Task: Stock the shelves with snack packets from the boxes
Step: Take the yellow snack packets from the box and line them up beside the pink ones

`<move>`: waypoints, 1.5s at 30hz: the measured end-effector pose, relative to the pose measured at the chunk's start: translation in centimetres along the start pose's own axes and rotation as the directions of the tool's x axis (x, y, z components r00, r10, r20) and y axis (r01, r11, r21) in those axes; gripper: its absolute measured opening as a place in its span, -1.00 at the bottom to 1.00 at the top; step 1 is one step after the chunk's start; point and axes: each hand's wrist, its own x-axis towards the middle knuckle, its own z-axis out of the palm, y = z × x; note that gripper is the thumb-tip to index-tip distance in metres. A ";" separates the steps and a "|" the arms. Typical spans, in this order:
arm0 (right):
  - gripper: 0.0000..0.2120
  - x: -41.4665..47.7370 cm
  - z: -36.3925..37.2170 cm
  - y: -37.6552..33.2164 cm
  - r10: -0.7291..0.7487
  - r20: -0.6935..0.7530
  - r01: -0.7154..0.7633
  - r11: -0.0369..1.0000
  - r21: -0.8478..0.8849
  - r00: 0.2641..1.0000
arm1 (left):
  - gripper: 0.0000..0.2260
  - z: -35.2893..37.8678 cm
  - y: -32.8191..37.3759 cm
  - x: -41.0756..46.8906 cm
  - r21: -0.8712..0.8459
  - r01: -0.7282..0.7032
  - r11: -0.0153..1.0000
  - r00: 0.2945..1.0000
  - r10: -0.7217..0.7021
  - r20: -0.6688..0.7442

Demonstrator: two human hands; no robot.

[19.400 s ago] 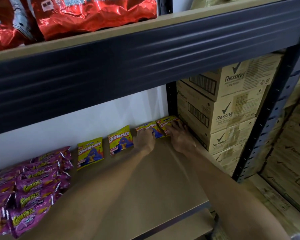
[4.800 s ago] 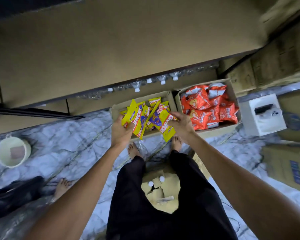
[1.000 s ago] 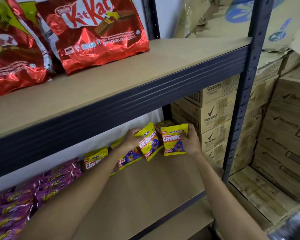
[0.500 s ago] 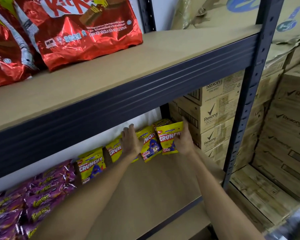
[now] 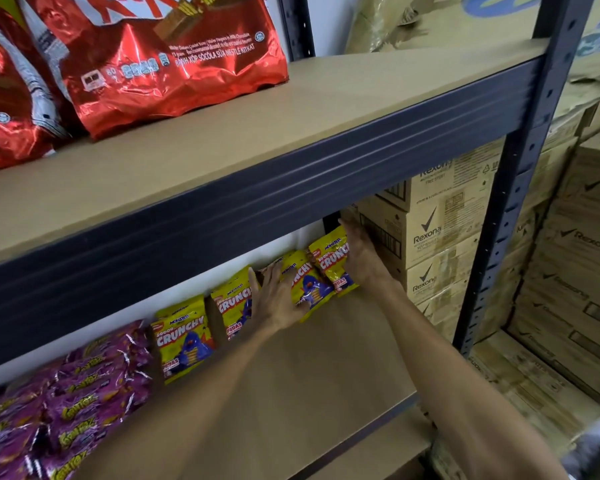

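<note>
We are facing a dark metal rack. Its upper shelf (image 5: 326, 109) is filling most of the view, and the lower shelf (image 5: 309, 382) is running beneath it. Beside the rack on the right, the brown cartons (image 5: 430, 237) are standing stacked, each one showing "Rexona" and a tick mark.

On the upper shelf a red KitKat bag (image 5: 160, 64) is leaning, its small print reading "NESTLE KITKAT". At the left of the lower shelf the purple packets (image 5: 66, 410) are lying in a heap, and their yellow lettering is crumpling too much for us to read.

Next to the heap, the yellow packets (image 5: 184, 337) are standing in a row against the back wall, reading "MONSTER", "SOOOO CRUNCHY" and "PEDAS". The right hand (image 5: 362, 258) is holding the end packet (image 5: 331, 258) in the back right corner, its fingers clamping along the packet's right edge. The left hand (image 5: 278, 299) is gripping the neighbouring packet (image 5: 307, 282), thumb across the front and fingers behind.

We are judging the job as partway done. The yellow row is reaching the corner, but it is running only one packet deep. The boxes are lying out of view, so we are unable to tell how much stock is left.
</note>
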 end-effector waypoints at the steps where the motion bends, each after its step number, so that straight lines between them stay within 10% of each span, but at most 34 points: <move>1: -0.60 0.0 -0.1 -0.2 0.004 0.046 0.004 0.986 -0.169 0.999 | -0.27 -0.1 0.0 0.0 -0.003 0.006 1.000 1.000 -0.006 0.011; 5: -0.63 -0.3 1.6 0.8 0.030 0.135 0.043 0.861 -0.507 0.990 | -0.33 -0.4 -0.1 0.1 -0.047 0.039 0.998 0.998 -0.036 0.057; 9: -0.35 0.1 1.9 0.6 0.162 -0.104 -0.163 0.986 -0.010 0.981 | -0.33 -0.5 0.1 0.1 -0.054 0.064 0.996 0.994 -0.059 0.093; 12: -0.44 -0.8 2.1 -0.3 0.153 0.035 -0.156 0.979 0.132 0.988 | -0.28 -0.3 0.2 0.1 -0.053 0.069 0.996 0.990 -0.061 0.131; 38: -0.54 -2.4 6.0 -0.9 0.178 -0.047 -0.166 0.967 0.192 0.983 | -0.24 -0.6 0.4 0.6 0.005 0.030 1.000 0.986 -0.030 0.164; 45: -0.51 -2.9 5.7 -1.0 0.172 -0.104 -0.152 0.973 0.174 0.980 | -0.38 -0.3 0.6 -0.1 0.036 -0.067 0.997 0.996 0.069 -0.061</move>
